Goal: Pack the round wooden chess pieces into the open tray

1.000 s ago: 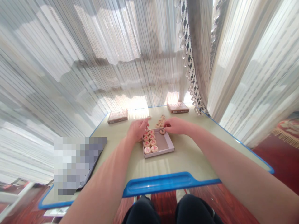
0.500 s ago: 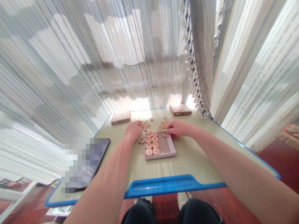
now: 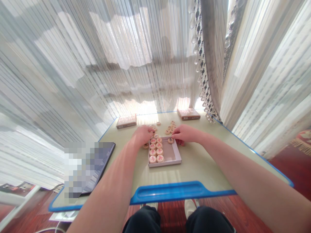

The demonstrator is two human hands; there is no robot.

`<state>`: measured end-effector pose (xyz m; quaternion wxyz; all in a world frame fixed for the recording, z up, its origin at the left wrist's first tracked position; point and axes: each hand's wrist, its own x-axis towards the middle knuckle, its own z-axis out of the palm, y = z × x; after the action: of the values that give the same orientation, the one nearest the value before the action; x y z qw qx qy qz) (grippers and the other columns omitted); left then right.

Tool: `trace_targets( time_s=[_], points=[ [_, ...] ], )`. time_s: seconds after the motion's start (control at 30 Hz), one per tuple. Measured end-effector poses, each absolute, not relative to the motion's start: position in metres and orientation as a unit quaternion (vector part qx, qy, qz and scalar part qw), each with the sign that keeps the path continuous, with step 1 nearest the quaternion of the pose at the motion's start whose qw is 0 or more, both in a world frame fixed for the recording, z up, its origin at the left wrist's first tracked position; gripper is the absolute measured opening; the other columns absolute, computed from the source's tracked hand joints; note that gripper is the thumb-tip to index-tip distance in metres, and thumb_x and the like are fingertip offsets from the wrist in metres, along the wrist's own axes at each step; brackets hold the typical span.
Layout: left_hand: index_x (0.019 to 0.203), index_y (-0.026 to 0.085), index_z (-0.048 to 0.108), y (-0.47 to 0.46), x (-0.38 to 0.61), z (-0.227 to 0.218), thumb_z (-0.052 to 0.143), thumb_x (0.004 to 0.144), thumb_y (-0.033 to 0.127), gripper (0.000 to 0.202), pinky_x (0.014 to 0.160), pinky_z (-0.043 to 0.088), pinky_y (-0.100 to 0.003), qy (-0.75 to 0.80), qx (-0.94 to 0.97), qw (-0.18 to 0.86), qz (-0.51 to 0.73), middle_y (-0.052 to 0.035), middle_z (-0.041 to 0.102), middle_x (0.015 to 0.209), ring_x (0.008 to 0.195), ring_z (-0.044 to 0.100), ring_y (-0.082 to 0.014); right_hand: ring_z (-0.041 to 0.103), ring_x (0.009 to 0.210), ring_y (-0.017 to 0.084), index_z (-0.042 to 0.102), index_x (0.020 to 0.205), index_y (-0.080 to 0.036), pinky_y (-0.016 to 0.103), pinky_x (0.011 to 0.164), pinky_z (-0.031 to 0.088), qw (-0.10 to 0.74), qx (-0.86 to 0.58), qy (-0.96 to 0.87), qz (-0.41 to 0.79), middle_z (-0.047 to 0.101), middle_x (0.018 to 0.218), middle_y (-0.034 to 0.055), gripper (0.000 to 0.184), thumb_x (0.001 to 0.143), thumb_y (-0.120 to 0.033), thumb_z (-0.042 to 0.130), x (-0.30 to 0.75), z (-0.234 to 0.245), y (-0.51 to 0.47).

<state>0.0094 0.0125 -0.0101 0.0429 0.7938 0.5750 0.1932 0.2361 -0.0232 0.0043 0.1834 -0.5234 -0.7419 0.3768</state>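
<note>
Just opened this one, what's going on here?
A person's left hand is among loose game pieces near the far left corner of an open box; whether it holds one is unclear. Their right hand is at the box's far right corner, beside a black-marked piece inside. Eight red-marked pieces lie in two columns along its left side.

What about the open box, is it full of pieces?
No, the box shows bare bottom to the right of its two columns of red-marked pieces.
</note>
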Motion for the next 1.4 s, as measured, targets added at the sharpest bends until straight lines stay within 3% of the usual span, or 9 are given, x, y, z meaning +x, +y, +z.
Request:
trace_targets(
  time_s=[0.43, 0.57, 0.67, 0.8, 1.07, 1.2, 1.4],
  points=[
    [0.078, 0.021, 0.067, 0.012, 0.003, -0.007, 0.058, 0.067, 0.034, 0.019, 0.072, 0.046, -0.028, 0.597, 0.765, 0.056, 0.234, -0.0029, 0.070, 0.083, 0.079, 0.061, -0.0199, 0.056, 0.047, 0.012, 0.068, 0.070, -0.018, 0.023, 0.046, 0.045, 0.176, -0.513, -0.758, 0.362, 0.064, 0.057, 0.0009, 0.021, 0.076, -0.035, 0.058, 0.237, -0.001, -0.021],
    [0.085, 0.018, 0.065, 0.001, 0.016, 0.005, 0.060, 0.068, 0.035, 0.025, 0.074, 0.047, -0.028, 0.558, 0.763, 0.081, 0.316, -0.0036, 0.068, 0.092, 0.079, 0.061, -0.0176, 0.053, 0.053, 0.012, 0.067, 0.068, -0.016, 0.023, 0.051, 0.038, 0.218, -0.537, -0.792, 0.191, 0.059, 0.056, 0.0014, 0.030, 0.080, -0.038, 0.051, 0.236, 0.002, -0.021],
    [0.092, 0.017, 0.063, -0.007, 0.027, 0.010, 0.061, 0.069, 0.037, 0.030, 0.071, 0.049, -0.027, 0.503, 0.780, 0.140, 0.345, -0.0046, 0.067, 0.096, 0.077, 0.061, -0.0153, 0.052, 0.059, 0.011, 0.069, 0.082, -0.016, 0.023, 0.056, 0.037, 0.286, -0.518, -0.796, 0.126, 0.060, 0.062, 0.0008, 0.027, 0.080, -0.038, 0.052, 0.233, 0.005, -0.024],
    [0.091, 0.017, 0.063, -0.014, 0.038, 0.008, 0.062, 0.069, 0.037, 0.030, 0.067, 0.051, -0.026, 0.455, 0.804, 0.183, 0.336, -0.0047, 0.068, 0.089, 0.076, 0.062, -0.0146, 0.054, 0.061, 0.011, 0.066, 0.095, -0.016, 0.022, 0.057, 0.039, 0.325, -0.484, -0.796, 0.164, 0.063, 0.067, 0.0012, 0.030, 0.080, -0.039, 0.054, 0.226, 0.005, -0.028],
    [0.088, 0.019, 0.065, -0.017, 0.051, 0.000, 0.061, 0.066, 0.020, 0.022, 0.059, 0.050, -0.022, 0.407, 0.840, 0.131, 0.334, -0.0013, 0.065, 0.084, 0.069, 0.062, -0.0116, 0.059, 0.054, 0.011, 0.062, 0.081, -0.013, 0.020, 0.048, 0.045, 0.371, -0.482, -0.720, 0.334, 0.066, 0.068, 0.0039, 0.013, 0.077, -0.025, 0.058, 0.223, 0.003, -0.024],
    [0.089, 0.019, 0.065, -0.016, 0.051, -0.002, 0.062, 0.069, 0.025, 0.021, 0.062, 0.051, -0.023, 0.407, 0.835, 0.124, 0.348, -0.0012, 0.067, 0.085, 0.068, 0.062, -0.0114, 0.055, 0.051, 0.009, 0.063, 0.078, -0.014, 0.020, 0.047, 0.044, 0.380, -0.481, -0.720, 0.324, 0.063, 0.063, 0.0017, 0.013, 0.076, -0.025, 0.060, 0.226, 0.007, -0.026],
    [0.091, 0.019, 0.068, -0.015, 0.048, -0.001, 0.065, 0.069, 0.029, 0.025, 0.066, 0.052, -0.024, 0.412, 0.843, 0.101, 0.330, -0.0016, 0.069, 0.085, 0.070, 0.061, -0.0126, 0.058, 0.061, 0.012, 0.066, 0.078, -0.015, 0.021, 0.052, 0.044, 0.376, -0.490, -0.741, 0.262, 0.066, 0.071, 0.0031, 0.015, 0.074, -0.028, 0.059, 0.227, 0.007, -0.026]
  ],
)
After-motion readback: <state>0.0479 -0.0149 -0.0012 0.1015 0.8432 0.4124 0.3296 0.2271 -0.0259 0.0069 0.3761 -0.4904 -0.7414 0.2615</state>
